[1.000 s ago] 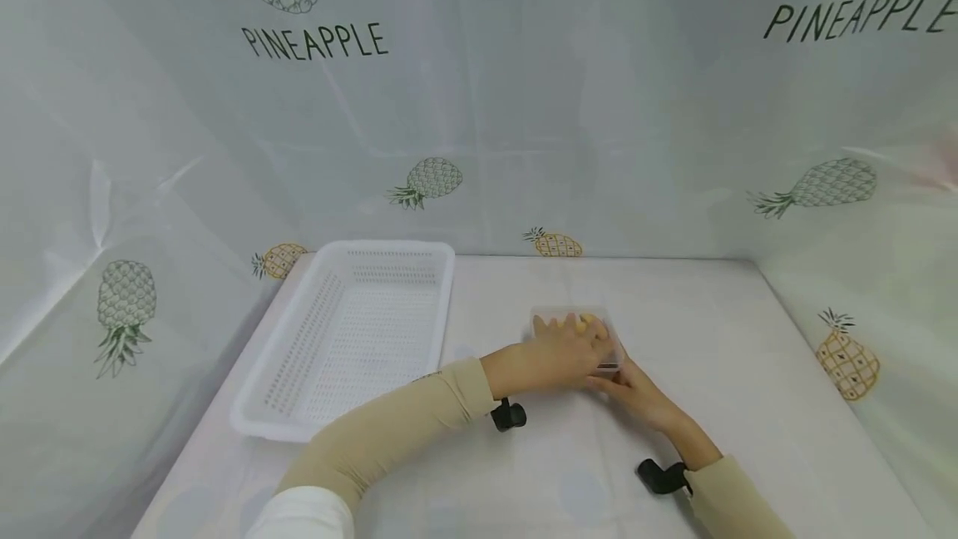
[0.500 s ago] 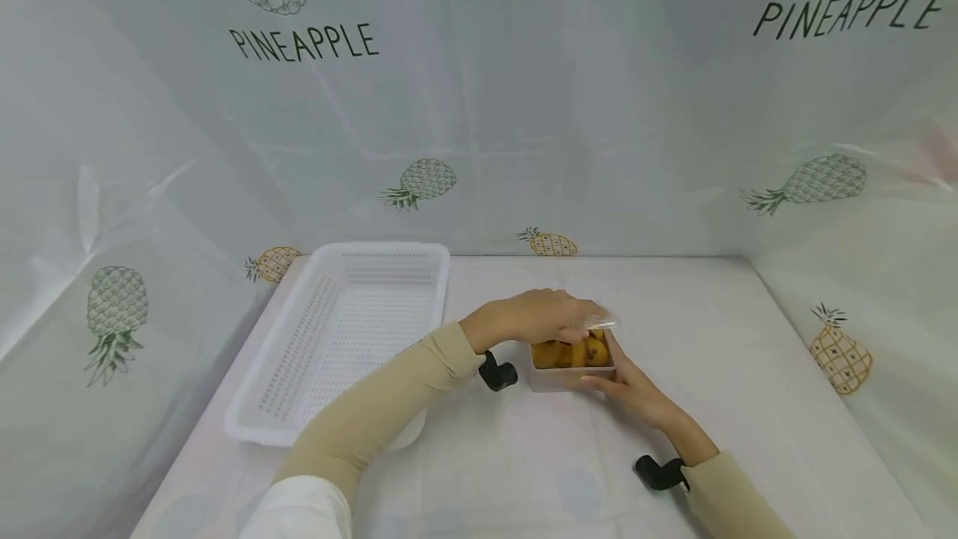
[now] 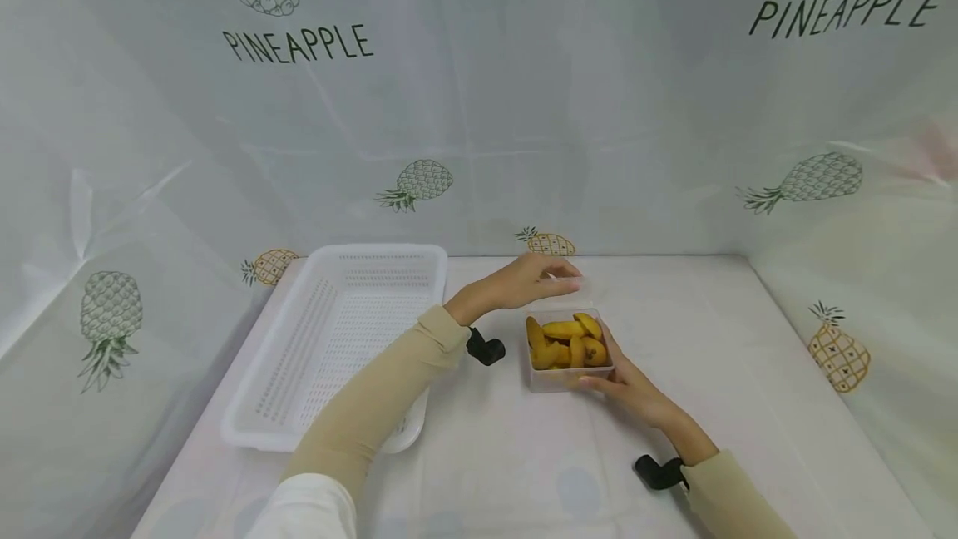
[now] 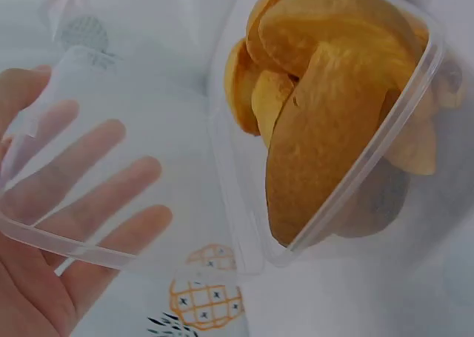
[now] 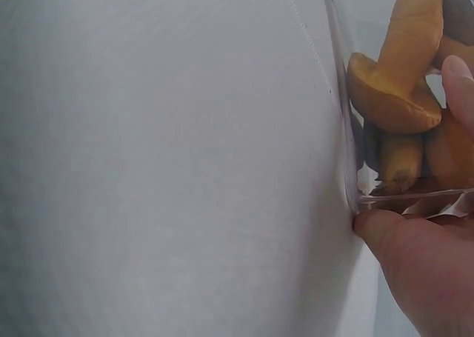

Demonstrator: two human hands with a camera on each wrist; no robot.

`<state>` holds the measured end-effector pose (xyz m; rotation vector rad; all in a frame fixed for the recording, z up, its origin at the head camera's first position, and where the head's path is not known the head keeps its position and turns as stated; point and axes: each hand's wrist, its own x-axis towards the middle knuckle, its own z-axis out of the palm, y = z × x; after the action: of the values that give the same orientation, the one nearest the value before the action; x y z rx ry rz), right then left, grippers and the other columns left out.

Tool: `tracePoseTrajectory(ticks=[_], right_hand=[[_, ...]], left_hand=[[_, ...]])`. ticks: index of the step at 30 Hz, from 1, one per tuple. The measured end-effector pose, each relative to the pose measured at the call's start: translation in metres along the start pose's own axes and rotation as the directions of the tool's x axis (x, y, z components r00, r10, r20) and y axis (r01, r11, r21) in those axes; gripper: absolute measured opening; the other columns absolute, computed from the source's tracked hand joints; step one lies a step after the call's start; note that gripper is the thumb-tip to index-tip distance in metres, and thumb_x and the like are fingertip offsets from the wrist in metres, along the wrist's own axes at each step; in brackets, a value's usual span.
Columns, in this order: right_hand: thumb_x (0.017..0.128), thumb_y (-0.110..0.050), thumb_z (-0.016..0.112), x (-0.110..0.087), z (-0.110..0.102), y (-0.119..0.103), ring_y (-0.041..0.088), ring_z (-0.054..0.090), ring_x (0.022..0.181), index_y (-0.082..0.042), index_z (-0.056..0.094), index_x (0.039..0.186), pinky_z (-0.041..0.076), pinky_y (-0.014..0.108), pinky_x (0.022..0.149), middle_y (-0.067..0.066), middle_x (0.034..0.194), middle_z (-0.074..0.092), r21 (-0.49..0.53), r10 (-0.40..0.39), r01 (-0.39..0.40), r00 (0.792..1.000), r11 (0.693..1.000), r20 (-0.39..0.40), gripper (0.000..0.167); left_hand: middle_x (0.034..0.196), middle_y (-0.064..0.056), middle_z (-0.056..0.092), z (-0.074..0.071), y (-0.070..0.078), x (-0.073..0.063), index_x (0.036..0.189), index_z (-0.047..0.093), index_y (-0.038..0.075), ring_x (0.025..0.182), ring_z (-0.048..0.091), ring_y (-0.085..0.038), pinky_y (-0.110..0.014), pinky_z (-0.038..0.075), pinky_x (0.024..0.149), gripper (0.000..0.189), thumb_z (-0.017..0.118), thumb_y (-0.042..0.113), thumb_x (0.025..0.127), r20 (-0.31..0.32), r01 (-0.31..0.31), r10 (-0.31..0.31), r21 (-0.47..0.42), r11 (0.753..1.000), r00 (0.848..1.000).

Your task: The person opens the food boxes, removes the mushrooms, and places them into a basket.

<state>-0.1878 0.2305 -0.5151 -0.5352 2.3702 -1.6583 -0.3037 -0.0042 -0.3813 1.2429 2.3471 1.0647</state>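
A clear plastic box (image 3: 554, 383) stands on the table, filled with several yellow-brown mushrooms (image 3: 565, 329). Their caps and thick stems show close up in the left wrist view. My left hand (image 3: 516, 281) holds the box's clear lid (image 4: 185, 144) raised at the far side, thumb at its edge and fingers spread behind it. Whether the lid is joined to the box I cannot tell. At the near right corner, my right hand (image 3: 629, 389) grips the box, its thumb (image 5: 385, 229) against the near wall and a finger (image 5: 461, 92) along another side.
To the left lies a large white perforated basket (image 3: 374, 339), partly behind my left sleeve. A white rounded edge (image 3: 407, 431) shows beneath that sleeve. A pineapple-printed sheet (image 3: 599, 148) hangs behind and beside the table.
My left hand has lifted the lid up and away to the far side, uncovering the mushrooms. My right hand has stayed on the box.
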Motion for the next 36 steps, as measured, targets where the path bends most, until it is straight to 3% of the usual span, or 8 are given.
tracePoseTrajectory(ticks=[4, 7, 12, 20, 24, 28, 34, 36], right_hand=[[0.098, -0.019, 0.066, -0.001, 0.000, -0.001, 0.047, -0.003, 0.148, -0.022, -0.011, 0.160, 0.004, 0.070, 0.112, 0.020, 0.164, -0.009, -0.012, 0.011, -0.011, 1.000, 1.000, -0.005, 0.099], [0.098, -0.020, 0.066, -0.003, 0.000, -0.002, 0.048, -0.003, 0.147, -0.020, -0.011, 0.160, 0.004, 0.070, 0.111, 0.022, 0.164, -0.009, -0.015, 0.030, -0.030, 1.000, 0.999, -0.006, 0.099], [0.097, -0.020, 0.068, -0.005, 0.000, -0.003, 0.048, -0.005, 0.147, -0.018, -0.011, 0.160, 0.006, 0.070, 0.111, 0.023, 0.163, -0.010, -0.015, 0.050, -0.050, 0.999, 0.999, -0.009, 0.100], [0.097, -0.023, 0.067, -0.004, 0.001, -0.001, 0.046, -0.004, 0.148, -0.021, -0.010, 0.160, 0.007, 0.069, 0.112, 0.020, 0.164, -0.009, -0.018, 0.057, -0.057, 0.998, 0.998, -0.021, 0.100], [0.097, -0.022, 0.068, -0.002, 0.002, 0.000, 0.045, -0.003, 0.148, -0.022, -0.009, 0.160, 0.007, 0.068, 0.113, 0.019, 0.164, -0.007, -0.009, 0.037, -0.037, 0.999, 0.999, -0.021, 0.100], [0.097, -0.020, 0.068, 0.000, 0.002, 0.001, 0.043, -0.001, 0.149, -0.023, -0.009, 0.160, 0.010, 0.066, 0.114, 0.018, 0.165, -0.008, 0.015, 0.024, -0.024, 1.000, 1.000, -0.013, 0.100], [0.097, -0.018, 0.067, 0.000, 0.001, 0.003, 0.042, -0.003, 0.149, -0.024, -0.009, 0.160, 0.007, 0.065, 0.114, 0.017, 0.165, -0.008, 0.032, 0.027, -0.027, 1.000, 0.999, -0.011, 0.099], [0.097, -0.019, 0.067, 0.000, 0.001, 0.003, 0.043, -0.004, 0.149, -0.024, -0.009, 0.160, 0.005, 0.066, 0.114, 0.018, 0.165, -0.009, 0.030, 0.029, -0.029, 1.000, 0.999, -0.010, 0.099]], left_hand=[[0.114, 0.000, 0.069, -0.002, -0.012, 0.002, 0.129, 0.063, 0.009, 0.104, 0.067, -0.017, -0.030, 0.055, 0.088, 0.036, 0.058, 0.032, 0.103, -0.073, 0.044, -0.059, -0.190, 0.981, 0.996], [0.116, -0.003, 0.070, -0.003, -0.023, 0.004, 0.128, 0.063, 0.007, 0.102, 0.069, -0.023, -0.034, 0.058, 0.083, 0.032, 0.059, 0.027, 0.103, -0.119, 0.050, -0.094, -0.327, 0.944, 0.988], [0.119, -0.011, 0.069, -0.003, -0.039, 0.007, 0.130, 0.061, 0.002, 0.100, 0.070, -0.025, -0.036, 0.059, 0.082, 0.033, 0.057, 0.023, 0.104, -0.191, 0.043, -0.144, -0.454, 0.890, 0.971], [0.121, -0.010, 0.069, 0.000, -0.053, 0.011, 0.135, 0.058, 0.004, 0.099, 0.071, -0.023, -0.043, 0.056, 0.088, 0.041, 0.058, 0.029, 0.103, -0.215, 0.123, -0.335, -0.647, 0.753, 0.917], [0.123, -0.011, 0.069, 0.002, -0.059, 0.013, 0.138, 0.056, 0.003, 0.100, 0.070, -0.025, -0.046, 0.054, 0.092, 0.046, 0.057, 0.033, 0.103, -0.219, 0.151, -0.406, -0.693, 0.705, 0.887], [0.123, -0.012, 0.069, 0.006, -0.065, 0.015, 0.140, 0.053, 0.002, 0.103, 0.070, -0.028, -0.041, 0.056, 0.088, 0.047, 0.054, 0.033, 0.105, -0.228, 0.145, -0.430, -0.721, 0.677, 0.873], [0.122, -0.013, 0.069, 0.012, -0.071, 0.017, 0.140, 0.055, 0.003, 0.096, 0.072, -0.026, -0.033, 0.059, 0.081, 0.044, 0.052, 0.031, 0.106, -0.266, 0.127, -0.451, -0.730, 0.671, 0.852], [0.125, -0.016, 0.067, 0.014, -0.072, 0.019, 0.142, 0.053, 0.002, 0.097, 0.072, -0.027, -0.034, 0.058, 0.082, 0.046, 0.051, 0.032, 0.106, -0.266, 0.128, -0.466, -0.744, 0.656, 0.844]])
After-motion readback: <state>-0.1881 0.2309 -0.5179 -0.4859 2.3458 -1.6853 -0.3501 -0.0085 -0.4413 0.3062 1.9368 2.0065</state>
